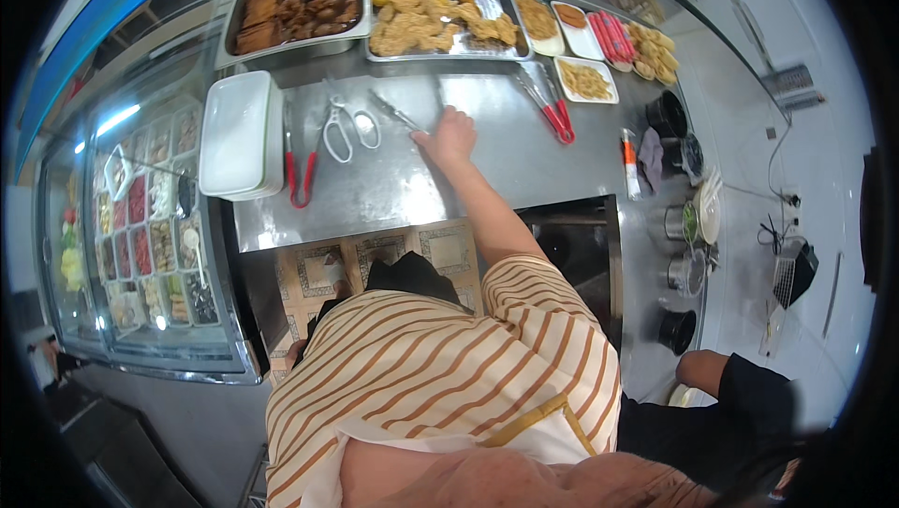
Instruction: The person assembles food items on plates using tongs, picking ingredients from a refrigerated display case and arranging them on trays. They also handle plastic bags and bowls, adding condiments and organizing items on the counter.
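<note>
My right hand (449,137) is over the middle of the steel counter, fingers curled and thumb pointing left. The handle end of a slim, knife-like metal utensil (401,114) runs in between its thumb and fingers; the tip points away to the far left. Just left of it lie white-handled scissors (338,138). A pair of red-handled tongs (300,178) rests further left, and more red-handled tongs (559,119) lie to the right. Of my left hand (296,353) only a sliver of skin shows beside the striped shirt, its fingers hidden.
Along the back stand a deep steel pan (228,30) of brown braised food and a tray (449,57) of fried pieces. Small dishes, including a white one (562,80), sit back right. White stacked containers (241,138) stand left, beside a glass display case (140,344). Another person's knee (702,372) shows lower right.
</note>
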Action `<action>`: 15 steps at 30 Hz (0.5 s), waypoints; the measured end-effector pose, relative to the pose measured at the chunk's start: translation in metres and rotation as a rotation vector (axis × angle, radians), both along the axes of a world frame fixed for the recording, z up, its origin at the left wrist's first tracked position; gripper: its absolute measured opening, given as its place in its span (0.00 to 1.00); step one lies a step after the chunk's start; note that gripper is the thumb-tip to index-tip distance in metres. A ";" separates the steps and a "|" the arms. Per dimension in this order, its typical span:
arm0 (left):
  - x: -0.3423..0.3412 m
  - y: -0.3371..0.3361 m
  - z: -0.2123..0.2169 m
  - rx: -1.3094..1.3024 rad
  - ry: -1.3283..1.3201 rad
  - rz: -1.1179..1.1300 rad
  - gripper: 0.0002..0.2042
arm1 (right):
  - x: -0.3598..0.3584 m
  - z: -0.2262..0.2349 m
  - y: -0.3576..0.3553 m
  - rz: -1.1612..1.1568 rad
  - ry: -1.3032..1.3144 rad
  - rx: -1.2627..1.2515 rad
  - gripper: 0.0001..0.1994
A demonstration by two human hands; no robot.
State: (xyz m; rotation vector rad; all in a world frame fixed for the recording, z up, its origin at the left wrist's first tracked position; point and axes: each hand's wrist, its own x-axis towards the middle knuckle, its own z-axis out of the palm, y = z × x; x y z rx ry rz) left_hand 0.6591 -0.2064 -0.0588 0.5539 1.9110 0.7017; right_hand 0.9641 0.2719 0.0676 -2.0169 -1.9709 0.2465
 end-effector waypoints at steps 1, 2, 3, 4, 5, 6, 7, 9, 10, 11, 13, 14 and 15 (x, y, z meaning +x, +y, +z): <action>-0.002 0.002 0.000 -0.010 0.009 -0.013 0.18 | 0.004 0.000 0.000 0.033 -0.003 -0.010 0.34; -0.002 0.007 -0.002 -0.015 0.011 -0.032 0.18 | 0.015 0.002 0.001 0.015 0.006 -0.042 0.34; -0.004 0.010 -0.002 -0.019 0.020 -0.044 0.18 | 0.024 0.003 0.002 0.005 0.023 -0.078 0.34; -0.006 0.012 -0.001 -0.025 0.030 -0.055 0.18 | 0.032 0.004 0.002 -0.003 0.041 -0.114 0.34; -0.007 0.015 0.000 -0.029 0.038 -0.065 0.18 | 0.037 0.003 0.002 -0.009 0.057 -0.124 0.35; -0.007 0.015 -0.001 -0.034 0.040 -0.072 0.18 | 0.044 0.003 0.003 -0.016 0.067 -0.131 0.35; -0.007 0.017 -0.003 -0.036 0.048 -0.075 0.18 | 0.050 0.003 0.004 -0.025 0.078 -0.138 0.36; -0.008 0.015 -0.003 -0.049 0.058 -0.076 0.17 | 0.057 0.007 -0.005 0.028 0.023 -0.087 0.37; -0.008 0.013 -0.003 -0.059 0.060 -0.076 0.17 | 0.060 0.008 -0.008 0.057 -0.005 -0.065 0.38; -0.009 0.016 -0.005 -0.060 0.064 -0.080 0.17 | 0.069 0.006 -0.004 0.074 0.007 -0.031 0.39; -0.009 0.013 -0.005 -0.069 0.079 -0.079 0.17 | 0.087 0.001 0.005 0.148 0.043 0.025 0.41; -0.008 0.007 -0.003 -0.075 0.089 -0.065 0.17 | 0.091 0.002 0.010 0.200 0.037 -0.004 0.43; -0.008 0.005 -0.005 -0.079 0.097 -0.066 0.17 | 0.094 -0.001 0.011 0.225 0.037 0.029 0.44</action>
